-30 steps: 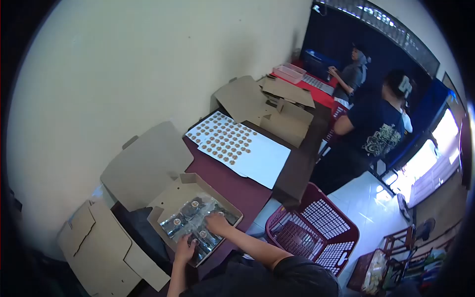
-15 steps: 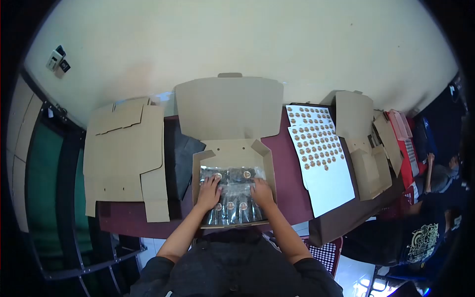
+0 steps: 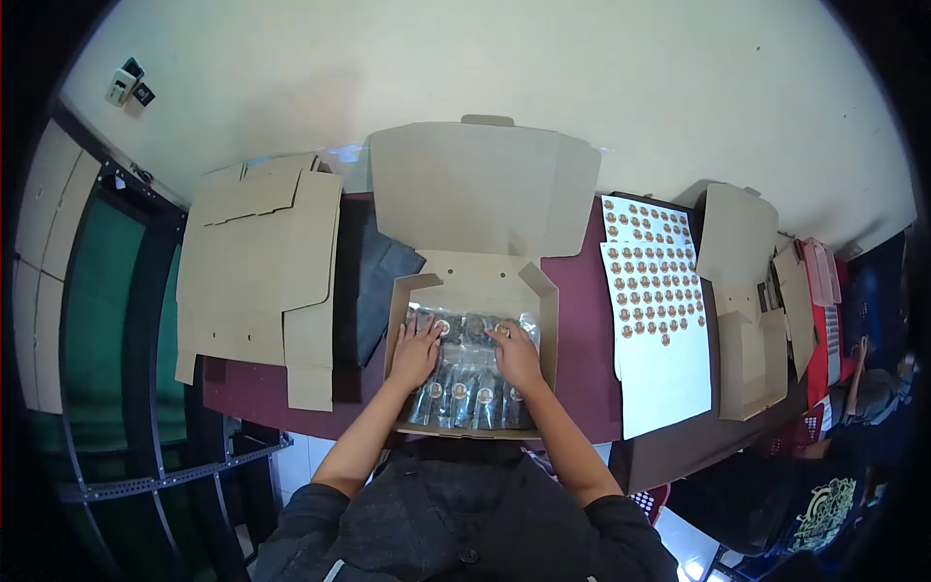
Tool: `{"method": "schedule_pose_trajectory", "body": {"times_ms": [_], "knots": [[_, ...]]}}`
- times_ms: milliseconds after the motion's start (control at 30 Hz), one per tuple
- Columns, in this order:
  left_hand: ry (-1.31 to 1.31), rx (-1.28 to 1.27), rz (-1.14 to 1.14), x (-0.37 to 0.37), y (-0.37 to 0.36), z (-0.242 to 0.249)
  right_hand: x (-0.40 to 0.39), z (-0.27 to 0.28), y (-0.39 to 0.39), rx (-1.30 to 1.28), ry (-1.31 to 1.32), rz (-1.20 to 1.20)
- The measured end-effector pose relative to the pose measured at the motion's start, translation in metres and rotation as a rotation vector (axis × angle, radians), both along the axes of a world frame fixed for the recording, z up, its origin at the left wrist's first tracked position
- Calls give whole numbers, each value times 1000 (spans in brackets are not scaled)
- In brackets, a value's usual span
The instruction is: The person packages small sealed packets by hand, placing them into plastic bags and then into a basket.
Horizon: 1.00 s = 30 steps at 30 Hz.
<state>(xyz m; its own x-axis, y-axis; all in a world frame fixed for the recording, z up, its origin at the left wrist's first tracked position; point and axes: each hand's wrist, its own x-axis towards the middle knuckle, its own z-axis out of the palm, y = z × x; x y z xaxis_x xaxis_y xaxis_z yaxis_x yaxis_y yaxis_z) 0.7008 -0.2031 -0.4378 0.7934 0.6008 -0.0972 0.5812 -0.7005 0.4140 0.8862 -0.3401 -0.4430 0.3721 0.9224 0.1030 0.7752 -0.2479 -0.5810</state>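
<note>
An open cardboard box [image 3: 400,301] stands in front of me with its lid raised against the wall. Inside lie several clear plastic packets [image 3: 464,407] with dark contents and round stickers, in a back row and a front row. My left hand [image 3: 417,354] rests flat, fingers spread, on the back-left packet beside its sticker. On the back-right packet lies my right hand [image 3: 517,357], its fingers stretched over the sticker there. Neither hand grasps a packet. What the palms cover is hidden.
Flattened cardboard boxes [image 3: 257,281] lie left, beside folded dark material [image 3: 383,286]. Sticker sheets [image 3: 664,378] lie right, near a smaller open box [image 3: 752,373]. A red container [image 3: 822,276] stands farther right, where a person in a dark shirt [image 3: 776,495] is partly visible.
My view has shifted, so the table scene sits farther right. My left fingers are spread wider. The right hand has moved inward, its fingertips now over the back-right packet's sticker.
</note>
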Motion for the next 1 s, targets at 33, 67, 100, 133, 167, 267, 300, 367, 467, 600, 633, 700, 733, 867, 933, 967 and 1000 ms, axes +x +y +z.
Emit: {"method": "schedule_pose_trajectory", "body": {"times_ms": [33, 67, 100, 133, 167, 267, 300, 367, 467, 600, 633, 700, 733, 867, 933, 967, 1000], "knots": [[-44, 11, 47, 0, -5, 0, -3, -2, -1, 19, -35, -35], [-64, -18, 55, -5, -11, 2, -7, -4, -2, 38, -69, -71], [-59, -19, 59, -11, -18, 3, -11, 1, -4, 37, -64, -67], [-39, -43, 37, -17, -24, 3, -15, 8, -9, 88, 29, -51], [-21, -65, 12, -21, -30, 3, -17, 14, -12, 141, 120, -38], [-41, -164, -5, -34, -50, 14, -30, 19, -22, 123, 237, -1], [-79, -204, -5, -37, -55, 18, -36, 20, -25, 123, 240, -4], [-68, -232, 10, -44, -60, 6, -48, 21, -29, 80, 247, 91], [-87, -279, 108, -55, -59, -18, -70, 14, -34, 81, 315, 204], [-150, -328, 224, -48, -59, -24, -94, 12, -34, -41, 325, 338], [-155, -324, 232, -49, -59, -26, -97, 16, -32, -68, 316, 343], [-238, -355, 282, -50, -61, -27, -99, 16, -31, -114, 314, 366], [-204, -355, 309, -51, -64, -26, -101, 11, -32, -80, 332, 377], [-233, -371, 290, -52, -66, -32, -99, 1, -28, -61, 376, 405], [-188, -349, 316, -48, -68, -23, -100, 4, -29, 6, 466, 326], [-143, -328, 343, -47, -69, -19, -98, 5, -32, 6, 469, 322], [-138, -330, 338, -47, -71, -16, -94, 15, -33, 20, 490, 239]]}}
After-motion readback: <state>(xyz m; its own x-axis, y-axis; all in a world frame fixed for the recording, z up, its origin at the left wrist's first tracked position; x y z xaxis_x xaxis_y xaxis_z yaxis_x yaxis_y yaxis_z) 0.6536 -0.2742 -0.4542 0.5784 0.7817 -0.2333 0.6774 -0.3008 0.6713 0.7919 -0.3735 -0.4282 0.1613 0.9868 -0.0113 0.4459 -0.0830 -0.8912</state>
